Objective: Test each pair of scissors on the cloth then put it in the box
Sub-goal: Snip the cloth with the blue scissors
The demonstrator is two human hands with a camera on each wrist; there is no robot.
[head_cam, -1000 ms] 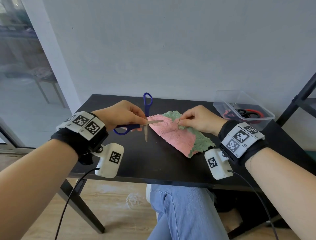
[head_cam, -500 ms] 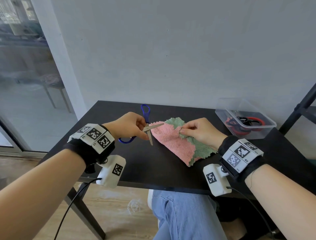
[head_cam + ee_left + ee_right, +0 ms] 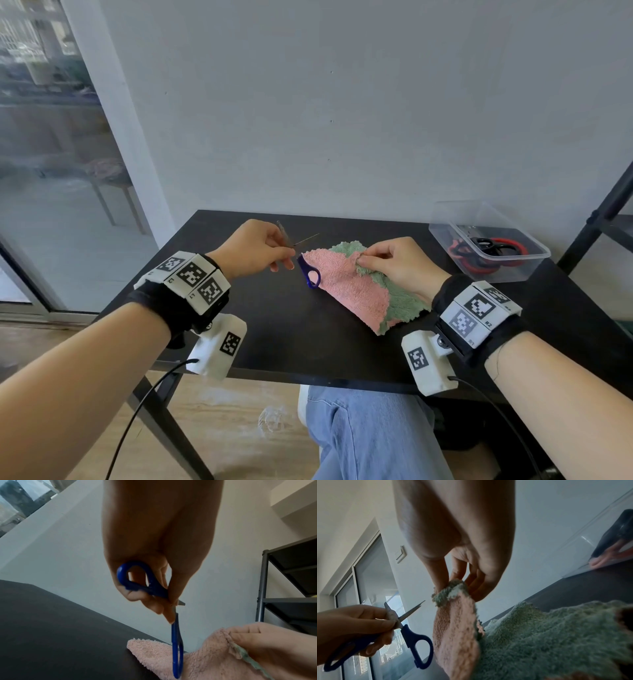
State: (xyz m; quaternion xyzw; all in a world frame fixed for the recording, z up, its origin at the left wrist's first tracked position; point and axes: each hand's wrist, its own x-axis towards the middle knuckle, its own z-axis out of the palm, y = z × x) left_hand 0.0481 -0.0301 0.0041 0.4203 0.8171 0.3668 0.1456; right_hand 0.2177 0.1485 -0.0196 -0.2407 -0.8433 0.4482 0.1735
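Note:
My left hand [image 3: 270, 251] grips blue-handled scissors [image 3: 308, 272] near the pivot, blades spread and pointing away toward the wall, one handle loop hanging down beside the cloth's left edge. In the left wrist view the scissors [image 3: 176, 649] hang below my left hand [image 3: 154, 599], fingers curled over the upper loop. A pink and green fluffy cloth [image 3: 356, 291] lies on the black table [image 3: 274, 335]. My right hand [image 3: 387, 262] pinches its far edge and lifts it a little; the right wrist view shows the cloth [image 3: 455, 615] pinched between thumb and fingers of my right hand [image 3: 457, 584].
A clear plastic box [image 3: 486, 243] at the table's back right holds red-handled and black-handled scissors. A dark metal shelf [image 3: 613, 205] stands right of the table. A grey wall runs behind, a glass door at the left. My knees in jeans are under the table's front edge.
My left hand turned the scissors over: the blades, which pointed at the cloth, now point away and up, and a handle loop hangs down beside the cloth. The right hand kept its pinch.

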